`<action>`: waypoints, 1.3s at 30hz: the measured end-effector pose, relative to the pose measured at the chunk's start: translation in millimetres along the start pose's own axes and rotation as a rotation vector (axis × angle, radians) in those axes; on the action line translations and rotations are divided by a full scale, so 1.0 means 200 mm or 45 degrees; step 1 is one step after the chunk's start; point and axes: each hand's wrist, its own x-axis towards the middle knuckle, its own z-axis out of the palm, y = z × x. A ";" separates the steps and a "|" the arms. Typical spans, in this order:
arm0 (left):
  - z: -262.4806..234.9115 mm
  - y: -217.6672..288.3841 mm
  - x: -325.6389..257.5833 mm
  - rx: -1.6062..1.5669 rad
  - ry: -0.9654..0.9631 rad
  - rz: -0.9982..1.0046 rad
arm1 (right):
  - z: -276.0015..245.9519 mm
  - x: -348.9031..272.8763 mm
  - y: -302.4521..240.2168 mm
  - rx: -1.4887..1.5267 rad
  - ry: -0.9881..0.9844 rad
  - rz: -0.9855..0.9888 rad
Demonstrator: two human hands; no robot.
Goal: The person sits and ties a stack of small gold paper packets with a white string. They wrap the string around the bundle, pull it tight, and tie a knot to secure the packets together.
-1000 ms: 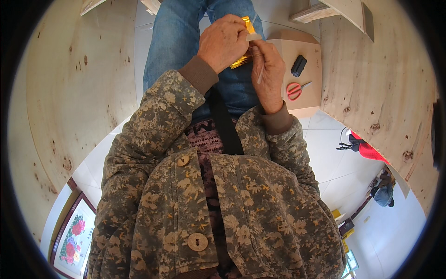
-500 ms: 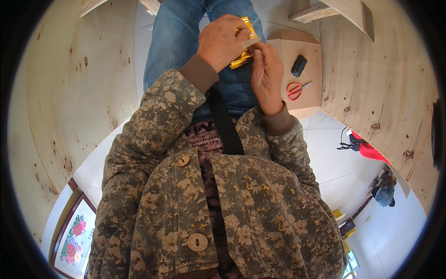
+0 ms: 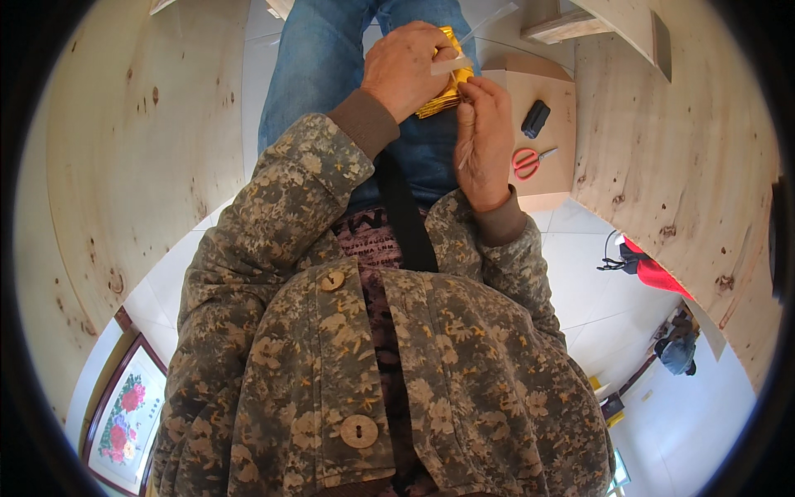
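A bundle of shiny gold foil packets (image 3: 439, 106) rests over my jeans-clad thighs, partly covered by my fingers. From the left, my left hand (image 3: 404, 68) is closed around it, knuckles up. A pale translucent strip (image 3: 451, 65) crosses the bundle by the left fingertips, and another clear strip (image 3: 494, 20) sticks out beyond it. My right hand (image 3: 484, 141) is at the bundle's right edge, thumb and fingertips drawn together. What lies between those fingertips is too small to make out.
To the right, a brown cardboard box (image 3: 542, 178) carries red-handled scissors (image 3: 526, 163) and a small black object (image 3: 536, 118). Wooden boards (image 3: 149, 166) stand on both sides. A red and black item (image 3: 650, 267) hangs by the right board (image 3: 679, 157).
My right fingers have shifted up along the bundle's right edge. The pale strip lies flatter across the gold packets, and the clear strip beyond shows more plainly.
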 end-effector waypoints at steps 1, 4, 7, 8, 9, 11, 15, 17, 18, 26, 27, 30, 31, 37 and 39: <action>0.00 0.00 0.00 0.004 0.004 0.002 | 0.00 -0.01 0.00 -0.036 -0.028 0.004; 0.01 0.00 -0.01 0.004 0.032 0.031 | -0.01 -0.04 0.00 -0.145 -0.094 -0.003; 0.01 0.00 -0.01 0.001 0.054 0.037 | -0.01 -0.05 0.01 -0.224 -0.108 -0.055; 0.02 -0.01 -0.01 -0.008 0.063 0.052 | -0.01 -0.05 0.01 -0.231 -0.106 -0.073; 0.02 -0.01 -0.01 -0.013 0.071 0.066 | -0.02 -0.05 0.01 -0.233 -0.105 -0.084; 0.01 -0.01 -0.02 0.004 0.065 0.087 | -0.02 -0.05 0.02 -0.241 -0.096 -0.120; 0.01 -0.02 -0.02 0.031 0.067 0.131 | -0.01 -0.05 0.05 -0.225 -0.066 -0.159; 0.01 -0.02 -0.02 0.027 0.066 0.118 | -0.01 -0.04 0.06 -0.180 -0.036 -0.170; 0.01 -0.01 -0.02 0.031 0.053 0.096 | -0.01 -0.04 0.07 -0.158 -0.020 -0.176; 0.03 -0.01 -0.06 0.053 0.135 0.171 | -0.03 -0.04 0.07 -0.244 -0.074 -0.150; 0.03 -0.01 -0.06 0.077 0.157 0.200 | -0.03 -0.05 0.07 -0.252 -0.078 -0.143; 0.04 -0.02 -0.07 0.125 0.190 0.247 | -0.03 -0.05 0.07 -0.260 -0.066 -0.157; 0.04 -0.03 -0.07 0.135 0.194 0.256 | -0.03 -0.05 0.07 -0.270 -0.068 -0.162; 0.03 -0.03 -0.07 0.128 0.166 0.261 | -0.03 -0.05 0.08 -0.318 -0.063 -0.186; 0.02 -0.03 -0.06 0.142 0.177 0.296 | -0.03 -0.05 0.08 -0.329 -0.063 -0.179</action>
